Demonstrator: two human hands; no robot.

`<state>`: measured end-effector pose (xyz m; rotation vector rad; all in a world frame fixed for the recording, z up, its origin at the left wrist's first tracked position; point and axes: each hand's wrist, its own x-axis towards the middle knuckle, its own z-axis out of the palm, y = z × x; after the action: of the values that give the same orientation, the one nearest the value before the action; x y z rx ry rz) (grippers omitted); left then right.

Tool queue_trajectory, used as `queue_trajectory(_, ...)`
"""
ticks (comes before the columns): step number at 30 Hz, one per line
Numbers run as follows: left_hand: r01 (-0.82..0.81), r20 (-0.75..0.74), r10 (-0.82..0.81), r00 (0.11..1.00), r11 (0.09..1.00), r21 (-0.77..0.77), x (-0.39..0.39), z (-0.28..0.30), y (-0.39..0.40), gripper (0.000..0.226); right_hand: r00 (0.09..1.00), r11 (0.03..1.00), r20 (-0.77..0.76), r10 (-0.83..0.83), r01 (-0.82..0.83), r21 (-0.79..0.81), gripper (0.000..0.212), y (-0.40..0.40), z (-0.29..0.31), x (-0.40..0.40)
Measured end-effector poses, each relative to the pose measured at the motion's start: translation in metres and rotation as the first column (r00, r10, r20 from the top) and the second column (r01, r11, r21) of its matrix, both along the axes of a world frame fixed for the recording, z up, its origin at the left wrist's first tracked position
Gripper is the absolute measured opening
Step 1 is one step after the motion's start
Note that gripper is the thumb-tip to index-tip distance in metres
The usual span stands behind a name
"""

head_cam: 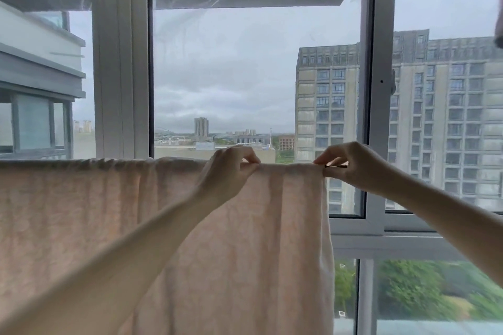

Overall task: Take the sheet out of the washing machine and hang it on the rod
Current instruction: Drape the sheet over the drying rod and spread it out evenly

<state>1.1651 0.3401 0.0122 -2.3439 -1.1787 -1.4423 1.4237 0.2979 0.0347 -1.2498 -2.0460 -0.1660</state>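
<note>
The pale pink sheet point(168, 226) hung draped over the rod point(336, 166), which was almost wholly hidden under the fold and showed only as a short dark stub at the cloth's right edge, in front of the window frame point(377, 117). The left hand point(227, 168) pinched the fold along the top, thumb and fingertips closed on the cloth, while the right hand point(351, 164) pinched the sheet's right corner just where the rod emerged. The fabric looked soft and limp: it fell in long loose pleats, bunched into small gathers along the top to the left, and let daylight glow through it, so it was probably thin. Fresh from a wash, it was likely damp and somewhat heavier than it looked, inclined to cling to itself and drag on the rod rather than slide freely. The sensible place to hold it seemed to be the top fold, drawing it sideways bit by bit to spread the gathers, since a pull on a hanging edge would probably shift the whole sheet off balance and let the longer side slip down.
</note>
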Motion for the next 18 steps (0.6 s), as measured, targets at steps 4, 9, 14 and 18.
queue_trajectory(4,-0.094,0.027,0.093,0.995,0.995,0.039,-0.011,0.004,0.002,0.011,0.998,0.994,-0.025,-0.049,0.051,0.094,0.012,0.003,0.003,-0.013)
queue_trajectory(9,-0.402,0.240,0.382,0.892,0.915,0.037,-0.057,0.004,0.018,0.008,0.998,0.987,-0.049,-0.031,0.038,0.153,0.012,0.007,0.017,-0.032)
queue_trajectory(14,-0.296,0.059,0.292,0.955,0.915,0.273,-0.022,-0.007,-0.011,0.035,0.991,0.992,0.082,0.101,-0.095,-0.079,0.015,0.018,0.013,-0.040)
queue_trajectory(18,-0.049,-0.038,0.063,0.997,0.952,0.304,0.031,-0.024,-0.030,0.011,0.989,0.985,0.085,0.124,-0.112,-0.135,0.012,0.022,0.024,-0.036)
